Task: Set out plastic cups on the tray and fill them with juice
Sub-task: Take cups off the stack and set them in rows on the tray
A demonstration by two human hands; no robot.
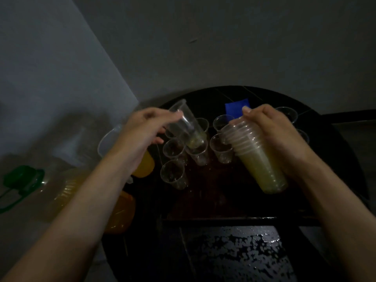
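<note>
Dark tray (213, 200) barely visible, cups (173, 174) faint

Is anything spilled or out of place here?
Shiny wet-looking patches speckle the dark surface nearest the camera, below the tray, as if liquid spilled. Too dark to be sure.

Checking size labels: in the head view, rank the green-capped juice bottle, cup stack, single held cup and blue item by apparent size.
1. Juice bottle, partly hidden, nearer the camera.
2. Cup stack, in the right hand.
3. Single cup, in the left hand.
4. Blue item, farthest back, partly hidden.
</note>
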